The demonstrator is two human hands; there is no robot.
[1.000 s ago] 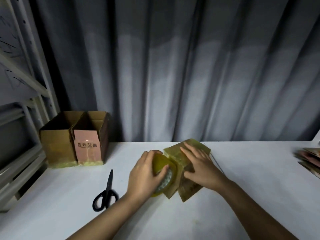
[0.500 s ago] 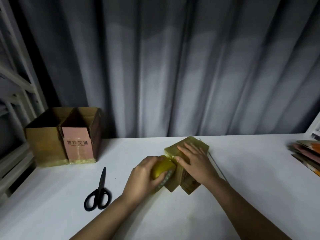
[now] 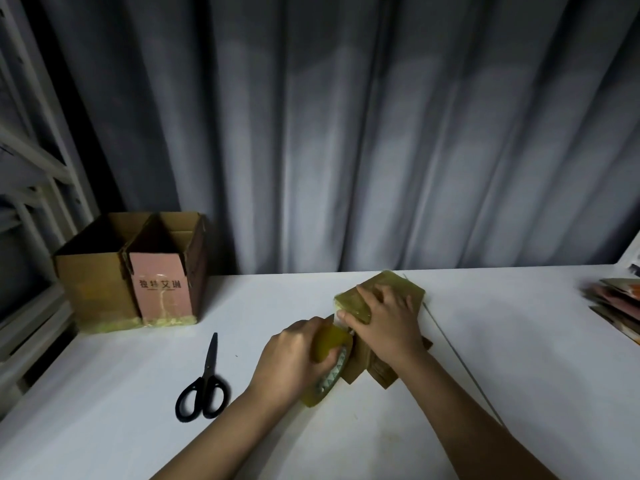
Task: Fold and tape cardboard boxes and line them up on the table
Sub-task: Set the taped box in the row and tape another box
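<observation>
The white table (image 3: 450,393) carries everything, and I give each place from the cardboard box (image 3: 381,299) that stands near its middle. Far to the left of this box, at the back edge, two finished boxes (image 3: 131,271) stand side by side and touching, probably because they begin the row that the task asks for. Far to the right of it lies a stack of flat cardboard (image 3: 613,306), half cut off by the frame. The right hand (image 3: 388,323) lies flat on top of the box with fingers spread, I think to keep the flaps closed. Just left of the box, the left hand (image 3: 291,358) is curled round the tape roll (image 3: 329,362) and presses it against the box side; the strip itself is too dim to see surely. The scissors (image 3: 204,382) wait further left, closed, near enough to be reached for the cut.
</observation>
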